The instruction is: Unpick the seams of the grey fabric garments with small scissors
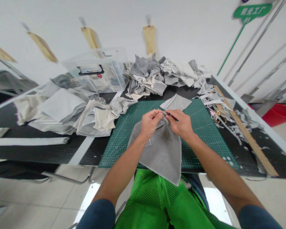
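Observation:
A piece of grey cloth [165, 156] hangs from my hands over the front edge of the green cutting mat [116, 146], its lower corner in front of my green vest. My left hand [151, 122] pinches the cloth's gathered top between thumb and fingers. Close beside it, my right hand [180, 123] grips the same gathered part. A small dark thing shows at the right thumb; its kind is too small to make out. Just beyond my hands, a folded grey cloth [178, 102] lies on the mat.
Stacked cloths [62, 106] cover the table's left side, with a rolled white strip [30, 141] nearer me. A clear plastic box [97, 76] and a heap of cloth scraps [147, 74] stand at the back. On the right lie a wooden ruler [248, 133], scissors [219, 118] and offcuts.

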Demonstrator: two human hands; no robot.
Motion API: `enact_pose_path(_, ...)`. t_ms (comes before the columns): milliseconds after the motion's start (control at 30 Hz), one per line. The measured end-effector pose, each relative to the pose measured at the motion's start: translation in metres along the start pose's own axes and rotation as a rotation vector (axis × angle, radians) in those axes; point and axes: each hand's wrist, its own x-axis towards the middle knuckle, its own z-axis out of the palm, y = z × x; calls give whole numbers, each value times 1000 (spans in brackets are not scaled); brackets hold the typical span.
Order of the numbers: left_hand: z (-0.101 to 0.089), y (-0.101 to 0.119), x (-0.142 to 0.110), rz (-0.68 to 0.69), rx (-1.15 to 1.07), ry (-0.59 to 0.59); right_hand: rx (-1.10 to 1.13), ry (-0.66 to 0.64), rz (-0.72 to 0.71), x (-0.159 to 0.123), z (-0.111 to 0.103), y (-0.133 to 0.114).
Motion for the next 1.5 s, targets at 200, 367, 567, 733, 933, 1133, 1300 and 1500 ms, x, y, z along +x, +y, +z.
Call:
enact_pose_path(200, 2, 2, 0, -1, -22, 6, 55, 18, 69, 1, -1, -2)
enact_pose_path(367, 2, 4, 1, 30, -6, 10, 104, 26, 140, 2, -4, -3)
enact_pose_path(567, 1, 4, 1, 64, 21, 0, 108, -11, 147, 2, -6, -3)
enact_pose_path(733, 1, 5, 0, 88, 86, -7, 101, -42, 146, 2, -5, -6)
enact_pose_path(933, -1, 5, 1, 136, 116, -19, 91, -51, 136, 2, -6, -6)
enact_pose_path(1133, 3, 9, -3, 160, 200, -57, 81, -50, 100, 2, -5, -6)
enact_pose_path(1300, 3, 8, -4, 174, 251, -72, 75, -40, 89, 1, -4, -4)
enact_pose_path(1500, 2, 7, -4, 160, 272, -55, 59, -44, 102, 2, -5, -6)
